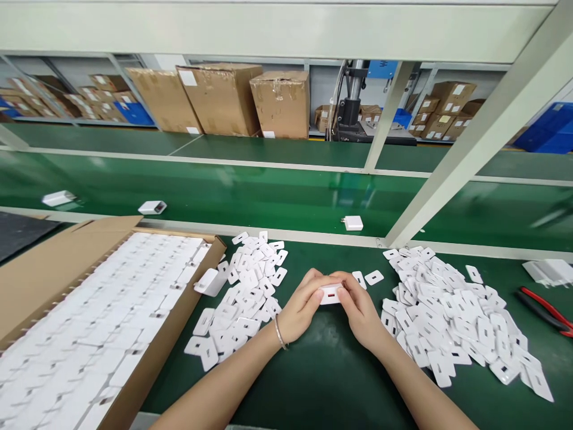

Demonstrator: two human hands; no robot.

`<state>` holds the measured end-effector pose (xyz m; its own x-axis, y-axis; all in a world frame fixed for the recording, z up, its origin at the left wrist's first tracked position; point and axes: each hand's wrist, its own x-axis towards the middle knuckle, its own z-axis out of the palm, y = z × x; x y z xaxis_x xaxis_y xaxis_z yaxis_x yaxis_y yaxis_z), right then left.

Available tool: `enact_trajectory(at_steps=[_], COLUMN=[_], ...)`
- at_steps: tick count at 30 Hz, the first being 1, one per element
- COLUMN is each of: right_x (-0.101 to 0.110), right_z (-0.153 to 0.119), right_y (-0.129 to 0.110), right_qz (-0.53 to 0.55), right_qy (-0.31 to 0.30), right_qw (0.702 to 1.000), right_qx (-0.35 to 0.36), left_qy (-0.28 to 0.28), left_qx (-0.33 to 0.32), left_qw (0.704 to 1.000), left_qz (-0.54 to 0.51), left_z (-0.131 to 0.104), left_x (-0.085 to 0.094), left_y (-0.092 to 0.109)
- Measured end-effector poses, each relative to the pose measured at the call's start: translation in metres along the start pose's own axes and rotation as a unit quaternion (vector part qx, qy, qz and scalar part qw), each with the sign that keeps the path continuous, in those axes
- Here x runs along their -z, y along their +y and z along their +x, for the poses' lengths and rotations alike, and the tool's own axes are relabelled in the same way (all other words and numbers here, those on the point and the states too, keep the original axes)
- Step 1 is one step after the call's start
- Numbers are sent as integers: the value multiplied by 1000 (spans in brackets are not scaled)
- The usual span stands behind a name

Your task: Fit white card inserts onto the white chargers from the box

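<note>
A white USB charger (330, 295) sits between both hands above the green table, its face with a small reddish-orange port turned toward me. My left hand (306, 298) is closed on its left side, thumb on the near face. On the other side my right hand (358, 304) grips it the same way, thumb against the face's right edge. The fingers hide the charger's back. Loose white slotted cover plates lie in a pile to the left (246, 292) and a larger pile to the right (452, 316). Two plates (374, 277) lie just beyond my right hand.
At left, an open cardboard box (174, 340) holds rows of white chargers; one charger (210, 282) leans by its edge. Single chargers (353, 223) lie on the green strip behind. Red-handled pliers (546, 310) and more chargers (550, 272) are far right. A slanted post (474, 131) stands ahead.
</note>
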<state>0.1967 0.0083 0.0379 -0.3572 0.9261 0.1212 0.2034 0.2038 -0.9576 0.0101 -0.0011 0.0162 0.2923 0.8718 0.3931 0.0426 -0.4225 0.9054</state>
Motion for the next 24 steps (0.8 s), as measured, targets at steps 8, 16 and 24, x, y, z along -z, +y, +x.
enact_trajectory(at_steps=[8, 16, 24], right_x=[0, -5, -5], right_z=[2, -1, -1], right_y=[-2, 8, 7], right_qz=[18, -21, -47], right_qy=[5, 48, 5], right_qw=[1000, 999, 999], right_qx=[8, 14, 22], left_qy=[4, 13, 77], left_qx=[-14, -27, -34], left_qw=[1000, 999, 996], left_qz=[26, 19, 28], left_z=[-2, 0, 2], left_x=[-4, -4, -5], left_y=[-3, 4, 2])
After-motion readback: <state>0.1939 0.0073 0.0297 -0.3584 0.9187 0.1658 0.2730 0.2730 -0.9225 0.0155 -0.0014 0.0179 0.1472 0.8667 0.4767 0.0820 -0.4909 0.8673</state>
